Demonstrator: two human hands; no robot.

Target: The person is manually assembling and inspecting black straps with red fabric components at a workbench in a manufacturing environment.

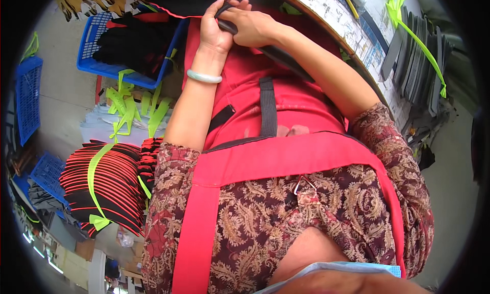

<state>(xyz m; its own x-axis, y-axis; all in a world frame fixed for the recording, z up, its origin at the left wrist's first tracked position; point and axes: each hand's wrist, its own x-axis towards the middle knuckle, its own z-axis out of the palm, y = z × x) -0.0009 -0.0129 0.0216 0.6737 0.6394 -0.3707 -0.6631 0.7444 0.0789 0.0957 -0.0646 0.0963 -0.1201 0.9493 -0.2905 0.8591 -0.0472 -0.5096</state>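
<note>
Both of my hands are together at the top, over my red apron (301,115). Around a narrow dark fabric strip (228,26), the fingers of my left hand (215,31) are partly curled, with the palm turned up and the thumb raised. My right hand (253,28) closes on the same strip from the other side, and its fingertips are partly hidden. A dark band (287,61) trails below my right wrist across the apron; I cannot tell whether it joins the strip. A thin red cord (171,12) runs from the left toward my hands.
A blue basket (115,75) of black fabric pieces stands left. Below it sits a stack of black, red-edged pieces (104,184) tied with yellow-green ribbon. At right, a worn white table (347,31) bears a tied bundle of grey strips (416,59) and a yellow pencil (350,6).
</note>
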